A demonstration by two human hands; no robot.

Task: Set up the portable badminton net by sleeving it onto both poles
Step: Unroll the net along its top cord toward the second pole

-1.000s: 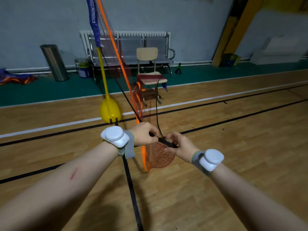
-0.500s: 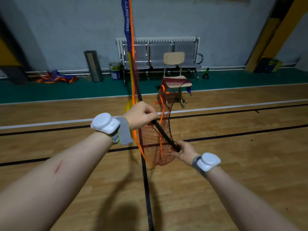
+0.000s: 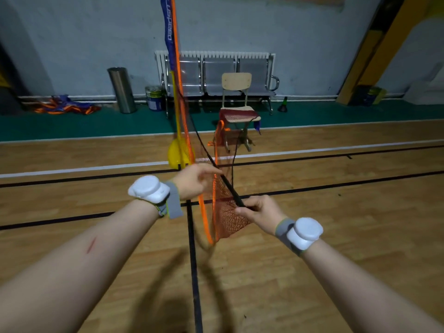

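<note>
Loosened from the fist of half a second ago, the left hand (image 3: 194, 181) now sits a little lower, its forefinger and thumb stretched out and nipping the thin black rod (image 3: 225, 185). The right hand (image 3: 262, 210) keeps its place at the rod's near end.

Far off at ten o'clock, a crumpled heap of orange and blue cloth (image 3: 64, 108) lies by the wall. A tall cylindrical steel bin (image 3: 122, 90) and a small blue-and-green paint bucket (image 3: 153, 97) stand to its right. At eleven o'clock the upright yellow pole (image 3: 177, 104) rises from its rounded yellow plastic base (image 3: 177, 155). Its upper part wears the net's blue fabric sleeve (image 3: 168, 32), and an orange edge band (image 3: 179, 68) runs down beside it.

Nearer, the left wrist carries a white plastic puck on a grey strap (image 3: 149, 188). The orange mesh net (image 3: 228, 217) hangs bunched between the two hands, under the rod, which slants from the right hand up toward twelve o'clock. The right hand, at four o'clock from the left, curls fingers and thumb round the rod's end, and a second white puck (image 3: 304, 233) sits on its wrist.

Beyond, at one o'clock, a wooden chair with metal legs (image 3: 236, 80) has dark red netting (image 3: 237, 115) draped over its seat. It stands before a grey three-seat metal bench (image 3: 217, 73). A small black cone (image 3: 284, 105) stands by the bench's right end.
</note>
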